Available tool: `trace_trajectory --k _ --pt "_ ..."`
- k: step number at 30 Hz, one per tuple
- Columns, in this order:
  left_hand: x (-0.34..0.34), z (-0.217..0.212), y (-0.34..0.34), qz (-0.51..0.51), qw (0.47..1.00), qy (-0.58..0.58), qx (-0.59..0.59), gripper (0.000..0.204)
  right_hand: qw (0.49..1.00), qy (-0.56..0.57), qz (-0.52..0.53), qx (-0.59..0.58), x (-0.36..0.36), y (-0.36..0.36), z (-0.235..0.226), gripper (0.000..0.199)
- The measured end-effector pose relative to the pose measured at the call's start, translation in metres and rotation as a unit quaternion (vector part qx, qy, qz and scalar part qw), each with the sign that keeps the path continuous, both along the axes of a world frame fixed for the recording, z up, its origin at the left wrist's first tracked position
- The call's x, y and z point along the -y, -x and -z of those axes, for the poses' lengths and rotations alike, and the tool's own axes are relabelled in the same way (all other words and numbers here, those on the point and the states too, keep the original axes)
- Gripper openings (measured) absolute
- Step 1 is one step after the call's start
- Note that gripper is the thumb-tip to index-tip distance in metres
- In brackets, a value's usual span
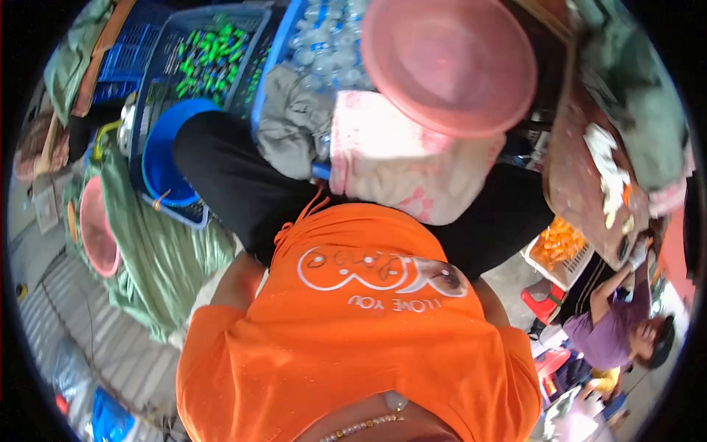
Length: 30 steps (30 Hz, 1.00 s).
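Observation:
Neither of my hands shows. My left arm [241,281] runs down beside my left thigh, and the right arm [492,303] drops past my right hip, so both hands are hidden behind my body and legs. In front of my knees a pink basin [449,66] sits tilted. Below it, a white cloth with pink patches [412,177] is draped between my legs. To the left of that cloth hangs a crumpled grey cloth [291,121], over the edge of a blue crate [266,66] that holds clear plastic bottles [331,53].
A blue tub [158,158] stands by my left knee, near a crate with green pieces [213,55]. Green cloth [158,254] and a pink tub [99,228] lie at left. At right are a wooden board [571,166], orange pieces [557,243] and a person in purple [607,331].

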<state>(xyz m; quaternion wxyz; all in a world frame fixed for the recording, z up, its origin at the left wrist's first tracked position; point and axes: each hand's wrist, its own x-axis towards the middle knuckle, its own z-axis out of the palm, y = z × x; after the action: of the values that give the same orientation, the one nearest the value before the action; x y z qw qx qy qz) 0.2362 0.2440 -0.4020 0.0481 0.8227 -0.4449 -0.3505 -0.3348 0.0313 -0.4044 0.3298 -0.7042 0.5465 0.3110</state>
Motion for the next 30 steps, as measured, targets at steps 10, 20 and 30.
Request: trace_trajectory --k 10,20,30 --pt "-0.015 -0.059 -0.056 0.174 0.985 -0.002 -0.005 0.03 0.999 0.016 -0.003 -0.042 -0.025 0.01 -0.08 0.046" --pt "0.062 -0.256 -0.027 -0.191 0.877 0.432 0.089 0.025 0.987 -0.004 -0.144 -0.066 0.051 -0.057 -0.213 0.033" --pt "0.211 -0.151 0.0 -0.088 0.893 0.362 0.251 0.05 0.755 0.408 -0.307 0.41 0.113 -0.243 -0.252 0.036"
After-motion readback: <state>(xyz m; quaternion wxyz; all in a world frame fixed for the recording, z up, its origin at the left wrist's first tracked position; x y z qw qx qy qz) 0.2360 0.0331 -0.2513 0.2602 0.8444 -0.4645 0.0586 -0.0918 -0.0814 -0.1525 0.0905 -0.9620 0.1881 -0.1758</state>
